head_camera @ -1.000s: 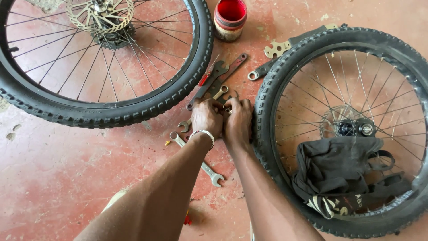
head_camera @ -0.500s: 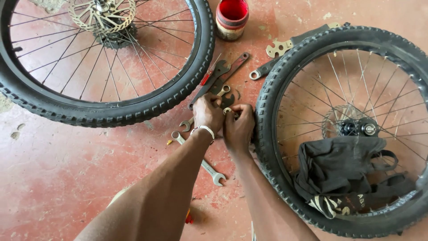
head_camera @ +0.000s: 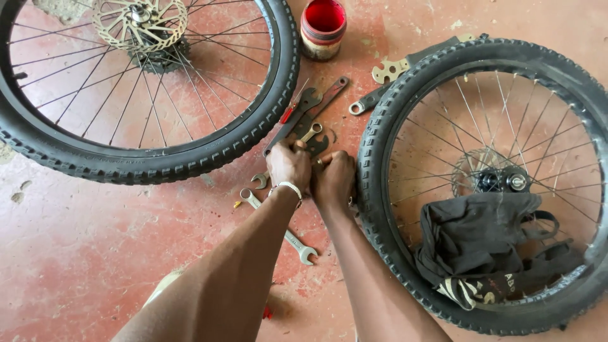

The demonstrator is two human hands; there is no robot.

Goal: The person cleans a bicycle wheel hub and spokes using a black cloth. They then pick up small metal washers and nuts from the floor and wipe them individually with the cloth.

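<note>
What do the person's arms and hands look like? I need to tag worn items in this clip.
Both forearms are bare, with no sleeves or gloves. The left hand has a thin white band at the wrist. The right hand shows nothing worn.

The left hand [head_camera: 289, 166] and right hand [head_camera: 334, 179] hid whatever they gripped among the spanners [head_camera: 310, 120]. The frame cut off both bicycle wheels [head_camera: 152, 152].
</note>
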